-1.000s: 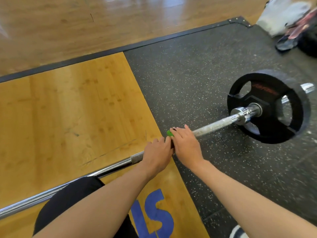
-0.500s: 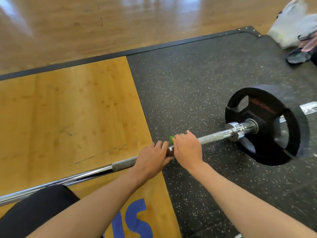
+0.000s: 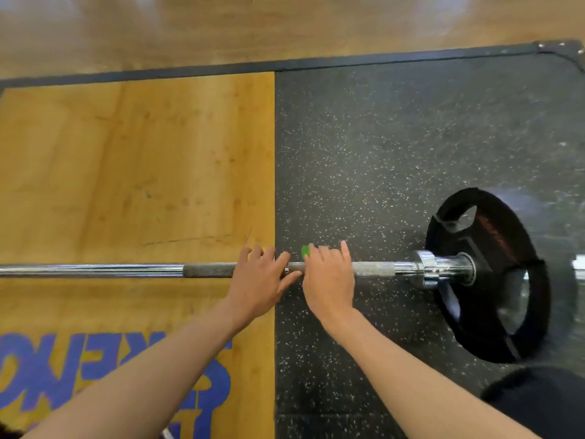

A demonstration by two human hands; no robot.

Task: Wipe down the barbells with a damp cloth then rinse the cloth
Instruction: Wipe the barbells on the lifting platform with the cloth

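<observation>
The barbell (image 3: 126, 270) lies left to right, plate (image 3: 487, 312) at its right end. My right hand (image 3: 329, 280) curls over it, gripping the green cloth (image 3: 305, 251); my left hand (image 3: 259, 280) rests beside, fingers straight. I judge the next stroke runs along it, toward the plate

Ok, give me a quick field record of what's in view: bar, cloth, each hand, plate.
barbell: lies flat across the wood platform and rubber mat
green cloth: only an edge shows past the right hand's fingers
right hand: curled over the knurled shaft, holding the cloth on it
left hand: beside the right, fingers fairly straight, resting on the bar
plate: black, on the bar's right end, over the mat
</observation>
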